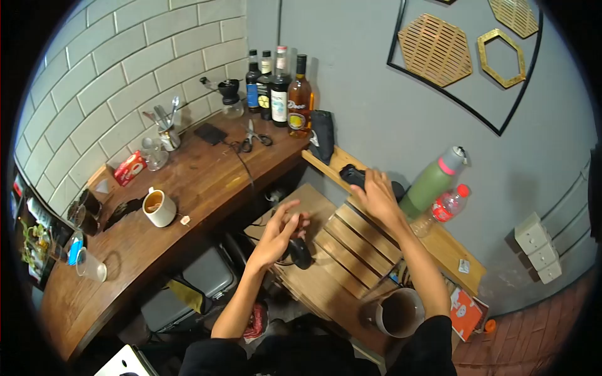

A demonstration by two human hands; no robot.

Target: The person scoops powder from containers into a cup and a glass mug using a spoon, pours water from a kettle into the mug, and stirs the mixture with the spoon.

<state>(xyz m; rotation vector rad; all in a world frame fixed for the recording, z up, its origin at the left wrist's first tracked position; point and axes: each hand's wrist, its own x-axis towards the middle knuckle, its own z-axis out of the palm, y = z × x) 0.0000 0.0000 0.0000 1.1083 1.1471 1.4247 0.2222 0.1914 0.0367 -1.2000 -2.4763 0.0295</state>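
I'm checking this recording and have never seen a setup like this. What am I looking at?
There is no machine: these are a person's bare hands. The single picture comes from a camera worn on the head, looking forward and down.

The left hand, fingers loosely spread, is beside a black, mouse-like object; it seems to hold nothing. The right hand reaches to a dark item on the wooden ledge; whether it grips it, I cannot tell.

On the curved wooden counter are a mug, scissors and glass bottles.
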